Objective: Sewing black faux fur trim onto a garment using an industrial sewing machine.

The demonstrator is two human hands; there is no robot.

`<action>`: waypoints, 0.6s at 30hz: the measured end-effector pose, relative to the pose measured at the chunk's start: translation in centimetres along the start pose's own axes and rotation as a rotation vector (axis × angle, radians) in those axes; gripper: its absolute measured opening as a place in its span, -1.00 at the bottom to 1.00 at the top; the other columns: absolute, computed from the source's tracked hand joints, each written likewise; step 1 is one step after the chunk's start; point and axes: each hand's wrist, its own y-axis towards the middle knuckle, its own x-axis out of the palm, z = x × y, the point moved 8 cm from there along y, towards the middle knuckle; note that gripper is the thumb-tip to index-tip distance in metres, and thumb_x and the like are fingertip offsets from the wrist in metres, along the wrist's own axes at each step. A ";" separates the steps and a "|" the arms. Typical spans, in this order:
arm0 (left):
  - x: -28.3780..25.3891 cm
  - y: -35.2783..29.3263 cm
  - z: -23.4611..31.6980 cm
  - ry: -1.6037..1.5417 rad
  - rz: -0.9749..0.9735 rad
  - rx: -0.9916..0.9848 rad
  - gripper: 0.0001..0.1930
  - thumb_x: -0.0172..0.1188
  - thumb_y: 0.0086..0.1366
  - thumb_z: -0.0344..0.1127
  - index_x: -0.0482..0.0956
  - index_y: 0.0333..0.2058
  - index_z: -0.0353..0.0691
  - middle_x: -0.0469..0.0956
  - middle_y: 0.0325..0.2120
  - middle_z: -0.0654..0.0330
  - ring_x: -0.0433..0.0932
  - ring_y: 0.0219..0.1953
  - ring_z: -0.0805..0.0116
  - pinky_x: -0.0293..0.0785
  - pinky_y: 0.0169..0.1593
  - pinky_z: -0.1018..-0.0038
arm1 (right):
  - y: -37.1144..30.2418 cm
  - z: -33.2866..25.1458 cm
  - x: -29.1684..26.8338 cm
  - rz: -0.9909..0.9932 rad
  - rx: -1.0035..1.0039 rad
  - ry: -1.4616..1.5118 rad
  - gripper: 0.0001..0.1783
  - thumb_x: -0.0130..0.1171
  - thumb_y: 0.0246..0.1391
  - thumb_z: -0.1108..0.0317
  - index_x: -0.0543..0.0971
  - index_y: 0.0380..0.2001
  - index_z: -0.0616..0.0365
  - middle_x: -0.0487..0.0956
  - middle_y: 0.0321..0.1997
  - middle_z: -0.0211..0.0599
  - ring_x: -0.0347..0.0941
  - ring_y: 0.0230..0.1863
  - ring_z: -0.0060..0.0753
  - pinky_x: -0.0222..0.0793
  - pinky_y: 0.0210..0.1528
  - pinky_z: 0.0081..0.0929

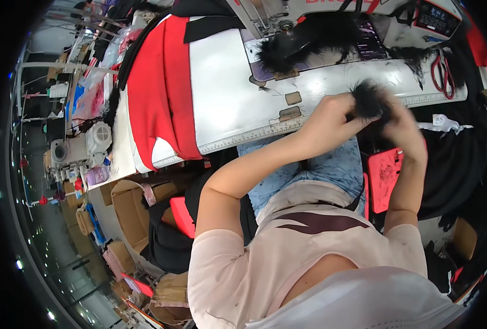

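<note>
A tuft of black fur trim (pixel 368 101) is pinched in my left hand (pixel 335 118), above the front edge of the white sewing table (pixel 227 82). My right hand (pixel 407 130) is raised beside the fur on its right and smeared by motion, so its grip cannot be made out. More black fur (pixel 314 41) lies across the machine bed, beneath the head of a sewing machine (pixel 271 19). To the right on the tabletop rests a pair of red-handled scissors (pixel 443 75).
A ruler strip (pixel 243 135) runs along the table's front edge. Red fabric (pixel 158 88) drapes over its left part, with black fabric (pixel 213 28) behind. A control panel (pixel 436 19) stands at the upper right. Below are a red seat (pixel 385 178) and cardboard boxes (pixel 131 211).
</note>
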 end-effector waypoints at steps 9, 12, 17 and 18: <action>-17.0 -5.2 -1.8 0.504 0.515 -0.029 -0.87 0.20 0.23 -0.40 0.63 -0.30 -0.31 0.65 -0.39 0.10 0.64 -0.35 0.22 0.49 -0.25 0.43 | 1.5 -5.9 -0.2 -0.198 -0.335 -0.938 -0.64 0.16 -0.27 0.62 0.59 -0.26 0.29 0.51 -0.40 -0.09 0.48 -0.40 -0.02 0.39 -0.29 -0.42; -21.3 -4.8 -3.8 0.614 0.617 -0.090 -0.89 0.17 0.25 -0.43 0.62 -0.30 -0.32 0.65 -0.44 0.07 0.66 -0.36 0.24 0.50 -0.27 0.43 | 3.9 -6.0 5.0 0.047 -0.598 -1.061 -0.52 0.23 -0.38 0.61 0.59 -0.21 0.12 0.50 -0.31 -0.22 0.51 -0.33 -0.04 0.42 -0.29 -0.32; -19.3 -2.9 -3.8 0.820 0.474 0.121 -0.88 0.20 0.26 -0.39 0.63 -0.31 -0.30 0.66 -0.45 0.13 0.65 -0.35 0.30 0.47 -0.25 0.49 | 10.4 -0.7 14.5 0.043 -0.751 -1.132 -0.34 0.24 -0.44 0.55 0.51 -0.06 0.08 0.51 -0.20 -0.32 0.55 -0.40 -0.24 0.46 -0.40 -0.40; -19.5 -2.9 -3.8 0.817 0.472 0.123 -0.88 0.20 0.26 -0.39 0.63 -0.31 -0.30 0.66 -0.45 0.13 0.65 -0.35 0.30 0.47 -0.25 0.49 | 12.0 0.5 15.0 0.048 -0.698 -1.161 -0.35 0.23 -0.41 0.54 0.50 -0.05 0.08 0.52 -0.20 -0.30 0.55 -0.39 -0.25 0.47 -0.41 -0.41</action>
